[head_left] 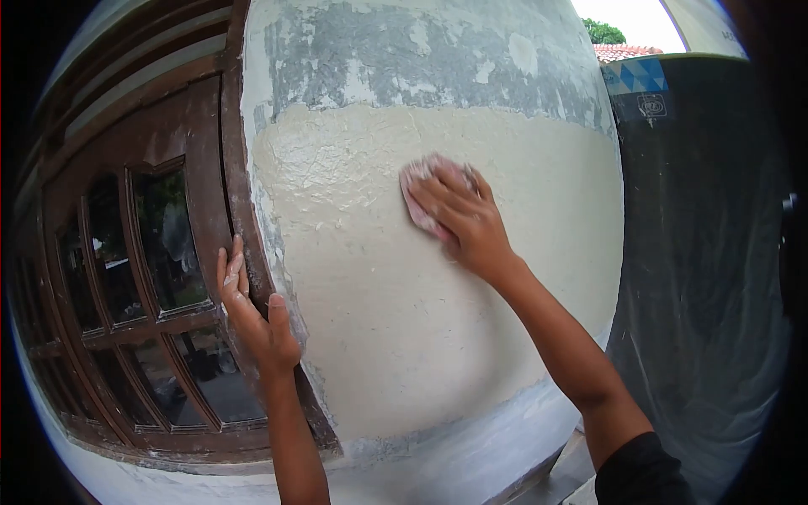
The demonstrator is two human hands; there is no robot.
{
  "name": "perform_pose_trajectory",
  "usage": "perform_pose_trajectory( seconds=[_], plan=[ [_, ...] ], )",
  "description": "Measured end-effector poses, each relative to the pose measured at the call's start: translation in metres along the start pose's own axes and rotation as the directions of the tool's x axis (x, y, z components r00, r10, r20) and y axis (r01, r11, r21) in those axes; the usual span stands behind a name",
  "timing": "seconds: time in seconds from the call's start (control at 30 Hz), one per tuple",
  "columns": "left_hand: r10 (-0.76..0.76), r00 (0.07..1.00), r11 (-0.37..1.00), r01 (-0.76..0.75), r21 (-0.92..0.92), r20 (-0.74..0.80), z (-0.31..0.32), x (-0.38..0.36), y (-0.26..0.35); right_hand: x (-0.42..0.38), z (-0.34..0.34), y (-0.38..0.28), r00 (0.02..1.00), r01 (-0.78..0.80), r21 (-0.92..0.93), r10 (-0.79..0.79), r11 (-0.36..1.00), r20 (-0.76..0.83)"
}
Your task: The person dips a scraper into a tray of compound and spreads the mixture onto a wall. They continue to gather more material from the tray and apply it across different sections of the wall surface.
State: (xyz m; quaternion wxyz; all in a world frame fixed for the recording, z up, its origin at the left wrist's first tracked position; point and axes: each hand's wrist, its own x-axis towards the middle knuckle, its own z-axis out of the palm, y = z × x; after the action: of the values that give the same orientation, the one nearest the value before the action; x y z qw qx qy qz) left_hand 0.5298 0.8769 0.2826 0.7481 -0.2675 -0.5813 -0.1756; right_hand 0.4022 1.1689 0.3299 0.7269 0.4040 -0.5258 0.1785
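My right hand presses a crumpled pinkish cloth, smeared with white, against the wall. Around it is a broad cream-coated band of the wall, glossy and wrinkled at its upper left. Above that band the wall surface is patchy grey and white. My left hand rests against the brown wooden window frame, fingers stretched upward, with white smears on them. It holds nothing. The part of the cloth under my right palm is hidden.
Left of the wall stands a brown wooden window with glass panes. To the right is a tall dark panel with a blue and white label. Red roof tiles and a tree show beyond. The lower wall is whitish.
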Motion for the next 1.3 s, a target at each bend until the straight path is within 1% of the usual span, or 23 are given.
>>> perform_pose_trajectory(
  seconds=[0.07, 0.13, 0.2, 0.27, 0.33, 0.43, 0.47, 0.53, 0.57, 0.6, 0.67, 0.7, 0.77, 0.8, 0.87, 0.93, 1.0, 1.07, 1.13, 1.17, 1.2, 1.27, 1.3],
  plan=[
    [0.010, 1.000, 1.000, -0.010, 0.022, 0.024, 0.000, -0.001, -0.001, -0.026, -0.008, 0.003, 0.994, 0.085, -0.020, -0.083, 0.996, 0.071],
    [0.009, 1.000, 1.000, -0.009, 0.012, 0.002, 0.001, -0.001, -0.002, -0.014, -0.014, -0.001, 0.997, 0.074, -0.014, -0.074, 0.997, 0.036],
    [0.002, 1.000, 1.000, -0.002, -0.007, -0.019, 0.004, 0.000, -0.001, 0.018, -0.016, -0.005, 0.999, 0.034, -0.018, -0.034, 0.999, -0.035],
    [-0.003, 0.999, 1.000, 0.004, 0.012, -0.035, 0.003, 0.000, 0.002, 0.015, -0.007, 0.004, 0.998, 0.050, -0.061, -0.052, 0.997, -0.024],
    [-0.005, 1.000, 1.000, 0.004, -0.006, -0.021, 0.004, -0.002, 0.002, -0.008, -0.009, 0.009, 0.994, 0.038, -0.001, -0.038, 0.999, 0.104],
    [0.015, 0.999, 1.000, -0.016, -0.007, -0.031, 0.004, 0.000, -0.006, -0.023, -0.017, 0.006, 0.992, 0.091, -0.012, -0.090, 0.996, 0.085],
    [0.024, 1.000, 1.000, -0.024, -0.010, -0.020, 0.004, -0.002, -0.007, -0.021, -0.015, 0.007, 0.993, 0.082, -0.009, -0.081, 0.997, 0.084],
    [0.000, 1.000, 1.000, 0.000, -0.011, -0.024, 0.004, 0.001, 0.000, 0.011, -0.017, 0.002, 0.999, 0.037, -0.026, -0.036, 0.999, 0.020],
    [-0.023, 0.999, 1.000, 0.023, -0.009, -0.036, 0.004, 0.001, 0.003, 0.014, -0.012, 0.006, 0.998, 0.052, -0.077, -0.049, 0.996, 0.037],
    [-0.025, 0.999, 1.000, 0.025, -0.010, -0.032, 0.004, -0.001, 0.002, 0.005, -0.010, 0.009, 0.998, 0.048, -0.078, -0.045, 0.996, 0.039],
    [0.005, 1.000, 1.000, -0.005, -0.004, -0.020, 0.003, -0.002, -0.003, -0.017, -0.010, 0.014, 0.992, 0.057, -0.010, -0.055, 0.998, 0.117],
    [0.007, 1.000, 1.000, -0.007, -0.004, -0.027, 0.003, -0.002, -0.004, -0.019, -0.011, 0.017, 0.991, 0.064, -0.011, -0.062, 0.998, 0.115],
    [0.006, 1.000, 1.000, -0.006, -0.008, -0.010, 0.004, -0.002, -0.004, -0.021, -0.012, 0.021, 0.996, 0.090, -0.055, -0.089, 0.994, 0.021],
    [0.009, 1.000, 1.000, -0.009, -0.005, -0.005, 0.003, -0.001, -0.002, -0.013, -0.012, 0.014, 0.996, 0.085, -0.053, -0.084, 0.995, 0.017],
    [-0.014, 1.000, 1.000, 0.013, -0.009, -0.028, 0.004, 0.000, 0.002, 0.020, -0.008, -0.006, 0.997, 0.055, 0.016, -0.053, 0.998, -0.060],
    [-0.028, 0.999, 1.000, 0.028, -0.012, -0.030, 0.003, -0.002, 0.002, 0.021, 0.003, -0.008, 0.997, 0.066, -0.018, -0.067, 0.998, -0.026],
    [-0.028, 0.999, 1.000, 0.027, -0.015, -0.026, 0.002, -0.001, -0.001, 0.004, 0.005, -0.021, 0.996, 0.029, 0.078, -0.035, 0.997, 0.079],
    [-0.004, 1.000, 1.000, 0.004, -0.031, -0.001, 0.003, -0.002, -0.004, -0.013, -0.003, -0.022, 0.994, 0.060, 0.051, -0.064, 0.997, 0.092],
    [-0.011, 1.000, 1.000, 0.011, -0.007, -0.017, 0.003, -0.002, -0.005, -0.011, -0.008, -0.024, 0.998, 0.068, 0.009, -0.068, 0.998, 0.001],
    [-0.015, 1.000, 1.000, 0.016, 0.011, -0.020, 0.003, -0.002, -0.004, 0.004, -0.005, -0.028, 0.996, 0.056, 0.018, -0.055, 0.998, -0.073],
    [-0.018, 1.000, 1.000, 0.018, 0.012, -0.016, 0.003, -0.001, -0.003, 0.018, 0.003, -0.029, 0.996, 0.053, 0.019, -0.052, 0.998, -0.071],
    [-0.025, 0.999, 0.999, 0.026, 0.034, -0.020, 0.002, -0.001, 0.000, 0.038, 0.016, -0.034, 0.997, 0.017, -0.118, -0.025, 0.993, -0.067],
    [-0.027, 0.999, 0.999, 0.028, 0.036, -0.021, 0.001, -0.001, 0.000, 0.034, 0.018, -0.040, 1.000, 0.008, -0.138, -0.008, 0.990, -0.002]
  ],
)
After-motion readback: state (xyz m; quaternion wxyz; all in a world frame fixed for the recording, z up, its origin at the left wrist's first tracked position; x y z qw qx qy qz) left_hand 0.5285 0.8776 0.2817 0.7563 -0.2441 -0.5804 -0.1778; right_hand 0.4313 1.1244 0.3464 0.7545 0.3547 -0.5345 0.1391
